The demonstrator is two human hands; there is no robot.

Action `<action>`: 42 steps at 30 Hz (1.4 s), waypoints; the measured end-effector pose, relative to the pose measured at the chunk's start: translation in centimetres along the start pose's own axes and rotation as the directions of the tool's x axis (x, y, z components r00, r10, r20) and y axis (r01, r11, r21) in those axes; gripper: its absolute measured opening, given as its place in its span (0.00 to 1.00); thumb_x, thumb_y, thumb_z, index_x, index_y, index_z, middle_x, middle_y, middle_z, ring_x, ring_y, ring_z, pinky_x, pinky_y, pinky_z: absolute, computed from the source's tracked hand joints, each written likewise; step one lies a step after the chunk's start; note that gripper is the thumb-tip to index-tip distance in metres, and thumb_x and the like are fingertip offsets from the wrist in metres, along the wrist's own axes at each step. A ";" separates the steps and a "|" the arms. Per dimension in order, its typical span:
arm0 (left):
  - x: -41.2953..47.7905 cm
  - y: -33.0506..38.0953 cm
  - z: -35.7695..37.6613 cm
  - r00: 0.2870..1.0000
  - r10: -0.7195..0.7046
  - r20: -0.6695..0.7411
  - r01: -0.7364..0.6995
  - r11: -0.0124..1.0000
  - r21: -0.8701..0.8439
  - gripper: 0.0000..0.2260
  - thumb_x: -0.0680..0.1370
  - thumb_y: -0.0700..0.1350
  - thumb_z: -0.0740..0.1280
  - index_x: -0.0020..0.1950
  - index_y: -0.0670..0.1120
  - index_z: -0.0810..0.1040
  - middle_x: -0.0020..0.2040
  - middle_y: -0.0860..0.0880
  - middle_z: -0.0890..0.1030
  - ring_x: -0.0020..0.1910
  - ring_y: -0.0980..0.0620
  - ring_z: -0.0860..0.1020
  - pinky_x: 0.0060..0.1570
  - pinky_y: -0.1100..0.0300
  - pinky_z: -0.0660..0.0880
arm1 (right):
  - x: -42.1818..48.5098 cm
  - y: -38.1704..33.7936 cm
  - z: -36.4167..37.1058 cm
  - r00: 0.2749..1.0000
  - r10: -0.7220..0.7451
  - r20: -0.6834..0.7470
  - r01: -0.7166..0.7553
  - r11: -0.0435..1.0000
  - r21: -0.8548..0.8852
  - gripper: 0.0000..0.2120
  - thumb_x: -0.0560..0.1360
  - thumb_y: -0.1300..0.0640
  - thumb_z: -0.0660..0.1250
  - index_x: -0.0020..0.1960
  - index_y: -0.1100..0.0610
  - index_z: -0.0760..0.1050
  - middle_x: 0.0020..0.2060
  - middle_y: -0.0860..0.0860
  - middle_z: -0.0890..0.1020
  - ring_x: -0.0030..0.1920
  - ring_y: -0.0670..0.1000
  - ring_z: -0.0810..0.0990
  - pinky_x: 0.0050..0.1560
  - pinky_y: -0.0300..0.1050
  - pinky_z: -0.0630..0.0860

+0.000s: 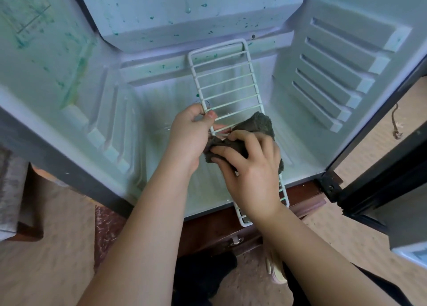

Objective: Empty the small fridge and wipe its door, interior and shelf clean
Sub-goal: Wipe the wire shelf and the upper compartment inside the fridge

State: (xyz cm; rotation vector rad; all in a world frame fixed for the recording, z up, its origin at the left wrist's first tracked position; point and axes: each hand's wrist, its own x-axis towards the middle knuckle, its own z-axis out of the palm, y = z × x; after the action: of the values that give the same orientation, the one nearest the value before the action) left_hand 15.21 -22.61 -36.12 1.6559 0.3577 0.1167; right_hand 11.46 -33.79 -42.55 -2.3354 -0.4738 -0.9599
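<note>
I'm looking straight into the open fridge, which fills most of my view, its pale walls bare with ribbed shelf rails on both sides. The dark door is swung out on the right. Below the front edge there's a brown wooden cabinet that the fridge stands on. The white wire shelf is out of its rails and runs lengthwise down the middle: far end up near the back ledge, near end sticking out past the fridge's front edge over the cabinet. My left hand has its fingers curled around the shelf's left side wire, thumb on top. My right hand grips a dark grey cloth, fingers bent over it, holding it bunched on the shelf's wires, just beside the left hand. Green specks dot the back wall, and green smears mark the left wall.
</note>
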 end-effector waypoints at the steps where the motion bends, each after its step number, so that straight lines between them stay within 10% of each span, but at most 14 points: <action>1: 0.0 0.0 -0.1 1.000 -0.011 0.001 0.011 1.000 0.000 0.07 0.79 0.44 0.66 0.42 0.51 0.79 0.51 0.39 0.83 0.52 0.37 0.81 0.56 0.42 0.77 | -0.1 0.0 0.0 1.000 0.030 0.001 -0.030 1.000 -0.008 0.05 0.75 0.49 0.70 0.48 0.47 0.83 0.53 0.52 0.80 0.52 0.59 0.73 0.51 0.56 0.71; 9: -0.3 0.4 -1.1 0.996 -0.031 0.083 0.035 0.998 -0.046 0.05 0.82 0.40 0.62 0.48 0.47 0.75 0.41 0.41 0.81 0.31 0.50 0.82 0.27 0.59 0.79 | 0.5 1.9 -0.5 0.999 0.032 0.000 -0.032 0.997 0.074 0.06 0.74 0.57 0.70 0.49 0.57 0.82 0.47 0.56 0.78 0.46 0.59 0.75 0.47 0.48 0.74; 22: -0.5 0.3 -0.7 0.994 -0.044 0.095 0.055 0.992 -0.110 0.03 0.83 0.40 0.61 0.51 0.42 0.74 0.38 0.41 0.82 0.32 0.48 0.84 0.27 0.60 0.78 | 2.2 5.4 -3.5 0.943 0.316 -0.103 -0.313 0.949 0.043 0.07 0.76 0.62 0.68 0.52 0.62 0.79 0.51 0.59 0.74 0.49 0.52 0.74 0.50 0.43 0.74; 25: -0.2 0.3 -0.6 0.998 -0.033 0.061 0.040 0.992 -0.116 0.03 0.82 0.40 0.62 0.51 0.43 0.74 0.37 0.43 0.81 0.30 0.49 0.83 0.28 0.59 0.79 | 2.3 2.9 -4.8 0.966 0.206 -0.155 -0.180 0.969 0.168 0.08 0.75 0.65 0.67 0.53 0.64 0.78 0.51 0.60 0.74 0.52 0.45 0.71 0.57 0.30 0.66; 30: 0.2 -0.1 -0.4 0.998 0.066 -0.005 -0.066 0.998 -0.022 0.09 0.81 0.41 0.64 0.41 0.50 0.74 0.38 0.44 0.82 0.34 0.48 0.81 0.41 0.54 0.75 | 0.0 -0.7 -1.1 0.987 -0.024 0.161 0.004 0.992 0.128 0.12 0.75 0.60 0.66 0.57 0.59 0.79 0.58 0.58 0.75 0.56 0.58 0.73 0.56 0.51 0.74; 42: 0.8 3.8 -0.9 0.957 0.288 0.032 -0.284 0.953 -0.104 0.06 0.82 0.42 0.62 0.45 0.50 0.73 0.38 0.48 0.84 0.41 0.48 0.85 0.53 0.45 0.77 | 3.8 -0.4 -1.3 0.999 -0.029 -0.013 0.030 0.991 0.129 0.12 0.76 0.59 0.67 0.59 0.58 0.80 0.60 0.59 0.76 0.57 0.59 0.73 0.58 0.47 0.71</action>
State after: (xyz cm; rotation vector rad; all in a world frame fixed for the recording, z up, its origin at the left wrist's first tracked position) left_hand 16.33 -21.83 -32.42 1.6012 0.0723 0.3073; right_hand 13.13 -33.92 -38.87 -2.2115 -0.5506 -0.9278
